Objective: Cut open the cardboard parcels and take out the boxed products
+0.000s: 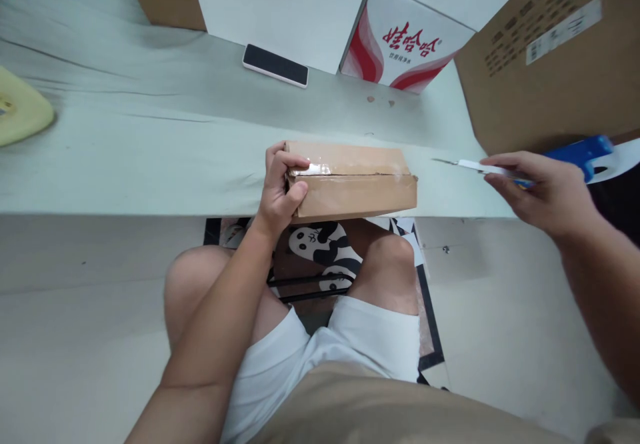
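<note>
A small brown cardboard box point(357, 194) with clear tape along its seam is near the front edge of the covered table. My left hand point(281, 187) grips its left end, thumb on the near side and fingers over the top. To the right, apart from the box, my right hand point(543, 184) is closed on a white-handled utility knife point(470, 165). Its thin blade is out and points left toward the box. Part of the knife's handle is hidden in the fingers.
A black-and-white rectangular device point(275, 65) lies at the back. A red-and-white carton point(400, 37) and a large cardboard box point(555, 57) stand behind. A blue object point(580, 154) is beyond my right hand, a yellow object point(23, 107) at far left. My knees are below the table edge.
</note>
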Motion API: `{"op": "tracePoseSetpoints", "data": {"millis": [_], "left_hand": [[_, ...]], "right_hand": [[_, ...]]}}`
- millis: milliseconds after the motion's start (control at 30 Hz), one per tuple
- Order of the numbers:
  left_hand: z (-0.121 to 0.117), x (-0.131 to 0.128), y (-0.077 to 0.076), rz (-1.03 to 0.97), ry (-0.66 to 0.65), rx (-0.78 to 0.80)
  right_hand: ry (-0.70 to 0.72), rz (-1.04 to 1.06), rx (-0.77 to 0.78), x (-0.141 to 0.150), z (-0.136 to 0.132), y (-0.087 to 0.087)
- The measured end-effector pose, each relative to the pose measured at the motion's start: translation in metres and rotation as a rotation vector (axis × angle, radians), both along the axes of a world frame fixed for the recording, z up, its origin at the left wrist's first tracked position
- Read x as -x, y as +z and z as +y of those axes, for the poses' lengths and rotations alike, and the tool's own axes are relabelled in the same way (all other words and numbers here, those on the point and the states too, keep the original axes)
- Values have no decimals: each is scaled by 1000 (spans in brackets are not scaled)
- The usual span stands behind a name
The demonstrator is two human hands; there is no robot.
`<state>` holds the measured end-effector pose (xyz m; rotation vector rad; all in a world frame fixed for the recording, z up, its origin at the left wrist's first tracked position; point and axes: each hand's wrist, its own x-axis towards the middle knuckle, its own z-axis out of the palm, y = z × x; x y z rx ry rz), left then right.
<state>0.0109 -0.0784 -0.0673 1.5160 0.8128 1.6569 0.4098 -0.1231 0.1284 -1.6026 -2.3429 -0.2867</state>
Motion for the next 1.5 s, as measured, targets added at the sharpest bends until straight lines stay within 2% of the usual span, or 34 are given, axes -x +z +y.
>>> {"op": "tracePoseSetpoints", "data": {"millis": [67,133,233,300,367,400,433,500,600,700,800,900,967,1033,1100,1233,1333,1433,1500], "left_hand": [[3,0,1,-4,15,2],[6,0,2,8,35,8],[8,0,2,28,52,21],[7,0,3,25,61,25],[5,-1,5,12,79,37],[4,-3,7,3,87,50],[2,-4,9,-8,93,68],[0,-8,14,-42,92,110],[-4,-13,20,-113,68,156],[-6,-18,20,-112,79,169],[-6,-19,20,-124,98,183],[-2,-15,26,-181,126,231],[1,-9,33,-141,305,203],[1,-2,42,-32,494,130],[-1,4,52,86,541,78],[-6,11,75,267,382,89],[2,19,97,448,193,147],[20,30,120,687,-63,188],[33,36,133,866,-200,183]], "right_hand": [[-217,149,-65,-13,1,-26],[-353,257,1,-17,9,-64],[-415,320,59,-3,35,-127],[-439,364,70,14,55,-163],[-474,408,70,33,72,-186],[-490,440,57,43,78,-191],[-497,504,38,52,82,-192],[-455,765,-6,71,83,-185],[-268,1245,-61,101,67,-164],[-169,1447,-144,125,45,-149],[-145,1564,-241,138,36,-145],[-121,1514,-286,142,39,-144],[-35,1479,-251,143,41,-142],[109,1496,-205,143,41,-139],[224,1534,-133,141,40,-135],[327,1595,158,130,38,-126],[436,1533,314,118,38,-121],[551,1370,329,110,37,-120],[543,1246,294,108,35,-120]]}}
